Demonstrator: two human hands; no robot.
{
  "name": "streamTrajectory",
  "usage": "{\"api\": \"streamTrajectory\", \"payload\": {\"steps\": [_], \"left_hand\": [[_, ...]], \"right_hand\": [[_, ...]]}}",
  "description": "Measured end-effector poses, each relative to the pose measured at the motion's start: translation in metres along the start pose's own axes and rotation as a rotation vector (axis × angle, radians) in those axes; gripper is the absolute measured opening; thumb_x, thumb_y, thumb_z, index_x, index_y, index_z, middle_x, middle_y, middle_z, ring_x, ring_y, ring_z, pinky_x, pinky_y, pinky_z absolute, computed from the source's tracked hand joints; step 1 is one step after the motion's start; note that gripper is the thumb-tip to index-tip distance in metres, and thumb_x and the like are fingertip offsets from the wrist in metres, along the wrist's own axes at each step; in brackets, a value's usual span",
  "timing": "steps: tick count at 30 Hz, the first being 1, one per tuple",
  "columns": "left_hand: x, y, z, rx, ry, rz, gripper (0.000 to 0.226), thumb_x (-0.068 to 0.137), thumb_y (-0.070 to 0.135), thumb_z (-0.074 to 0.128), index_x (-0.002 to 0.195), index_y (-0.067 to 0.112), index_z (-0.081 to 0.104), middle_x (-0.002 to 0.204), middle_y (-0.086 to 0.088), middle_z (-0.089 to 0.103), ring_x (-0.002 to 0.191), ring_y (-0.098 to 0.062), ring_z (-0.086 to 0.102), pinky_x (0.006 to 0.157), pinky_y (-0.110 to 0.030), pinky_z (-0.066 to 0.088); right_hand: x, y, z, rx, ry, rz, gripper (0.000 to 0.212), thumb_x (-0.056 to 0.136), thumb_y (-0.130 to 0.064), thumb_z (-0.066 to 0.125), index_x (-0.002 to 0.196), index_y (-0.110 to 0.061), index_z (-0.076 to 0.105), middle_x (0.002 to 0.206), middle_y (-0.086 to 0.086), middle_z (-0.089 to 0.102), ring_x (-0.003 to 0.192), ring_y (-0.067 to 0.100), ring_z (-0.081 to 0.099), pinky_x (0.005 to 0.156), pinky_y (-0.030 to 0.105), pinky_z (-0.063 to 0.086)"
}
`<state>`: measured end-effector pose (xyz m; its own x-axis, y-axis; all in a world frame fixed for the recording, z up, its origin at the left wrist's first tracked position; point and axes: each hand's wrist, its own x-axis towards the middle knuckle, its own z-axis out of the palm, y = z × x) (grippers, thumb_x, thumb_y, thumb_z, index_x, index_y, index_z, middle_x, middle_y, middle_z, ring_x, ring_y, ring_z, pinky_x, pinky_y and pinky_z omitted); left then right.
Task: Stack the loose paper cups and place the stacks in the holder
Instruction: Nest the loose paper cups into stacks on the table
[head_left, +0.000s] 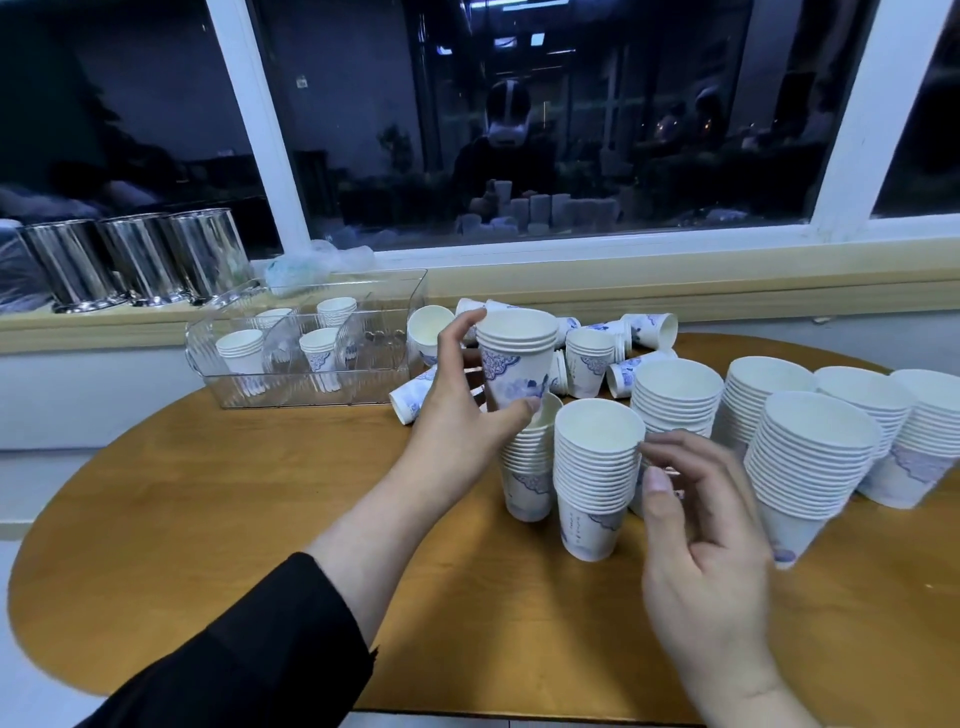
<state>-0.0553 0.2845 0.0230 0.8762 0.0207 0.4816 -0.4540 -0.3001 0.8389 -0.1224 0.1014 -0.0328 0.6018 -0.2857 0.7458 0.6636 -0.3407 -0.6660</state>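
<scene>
Closest to me, my right hand hangs over the near edge of the tabletop, fingers loosely spread and grasping nothing, its fingertips just beside the rim of a tall stack of cups. My left hand, black sleeve pushed back on the forearm, grips a short stack of cups between thumb and fingers, holding it upright right above another tall stack that stands on the wood.

To the right, several more tall stacks stand close together, some touching. Behind my left hand lies a jumble of loose cups, most tipped on their sides, a few upright, all white with blue patterns.

Farther left, against the wall ledge, sits the clear plastic holder with divided compartments; short stacks already stand in four of them, while the rightmost section shows only its walls.

On the ledge beyond, three shiny metal canisters stand in a row beside some crumpled plastic wrap, below the dark window.
</scene>
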Motion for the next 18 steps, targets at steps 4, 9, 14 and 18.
{"api": "streamTrajectory", "payload": {"steps": [4,9,14,18], "left_hand": [[0.005,0.0,0.003,0.051,-0.004,0.021,0.079,0.079,0.008,0.078,0.136,0.039,0.032,0.119,0.003,0.057,0.103,-0.001,0.06,0.085,-0.021,0.052],[-0.008,-0.018,0.005,0.159,-0.06,-0.005,0.068,0.074,0.042,0.07,0.133,0.043,0.037,0.137,0.014,0.045,0.132,-0.001,0.043,0.108,-0.041,0.045],[-0.019,-0.04,0.009,-0.04,-0.196,-0.184,0.11,0.064,0.042,0.082,0.151,0.044,0.015,0.149,0.013,0.045,0.134,0.002,0.046,0.113,-0.032,0.04],[-0.022,-0.05,0.015,-0.072,-0.189,-0.2,0.109,0.063,0.038,0.087,0.151,0.032,0.023,0.144,0.02,0.051,0.133,0.005,0.046,0.115,-0.03,0.036]], "right_hand": [[-0.001,0.007,0.002,0.016,-0.018,0.063,0.021,0.093,-0.026,0.052,0.108,-0.017,0.064,0.118,0.0,0.058,0.115,0.018,0.057,0.091,0.025,0.047],[-0.004,0.012,0.004,0.005,-0.059,0.154,0.037,0.086,-0.038,0.058,0.12,-0.022,0.058,0.122,-0.007,0.056,0.111,0.016,0.059,0.089,0.022,0.048],[-0.018,0.023,0.01,-0.039,-0.149,0.261,0.072,0.075,-0.038,0.081,0.137,-0.034,0.045,0.132,-0.012,0.053,0.12,0.006,0.055,0.1,0.04,0.05],[-0.022,0.029,0.012,-0.061,-0.278,0.348,0.096,0.071,-0.023,0.085,0.145,-0.049,0.029,0.142,-0.016,0.048,0.123,0.002,0.053,0.102,0.045,0.049]]}}
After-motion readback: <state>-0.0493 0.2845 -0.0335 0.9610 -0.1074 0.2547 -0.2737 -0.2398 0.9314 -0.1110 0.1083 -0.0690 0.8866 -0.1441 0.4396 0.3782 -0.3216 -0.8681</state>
